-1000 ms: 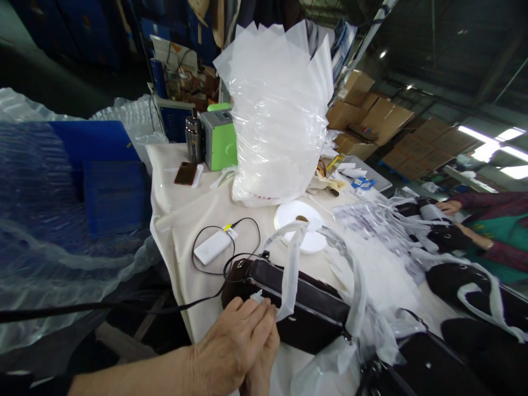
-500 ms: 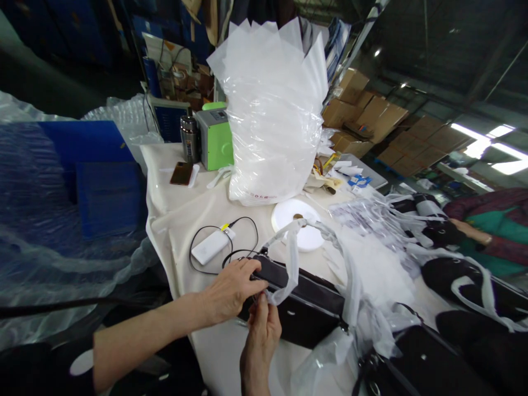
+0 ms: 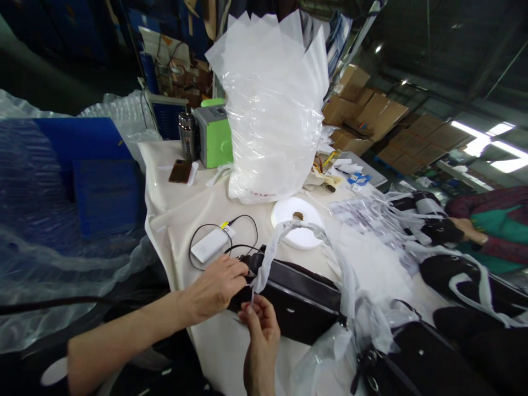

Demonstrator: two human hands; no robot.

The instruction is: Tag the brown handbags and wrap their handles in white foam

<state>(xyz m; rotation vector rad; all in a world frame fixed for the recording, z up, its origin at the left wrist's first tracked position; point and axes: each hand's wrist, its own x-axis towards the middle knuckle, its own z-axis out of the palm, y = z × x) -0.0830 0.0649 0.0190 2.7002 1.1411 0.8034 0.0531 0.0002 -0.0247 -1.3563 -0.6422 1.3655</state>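
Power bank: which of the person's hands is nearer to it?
Left. The left hand is just below the power bank in view; the right hand is farther off, lower and to the right.

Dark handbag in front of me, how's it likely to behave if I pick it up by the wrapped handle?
The dark handbag will probably keep its boxy shape, since its top edges run fairly straight. The wrapped handle may flex, as it curves in a loose arch, and could feel slippery because its pale wrapping looks smooth.

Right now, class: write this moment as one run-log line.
Left hand: at end of black rectangular handbag, grip unclear | Right hand: at lower end of white-wrapped arched handle | Nearby: round white disc, white rectangular device
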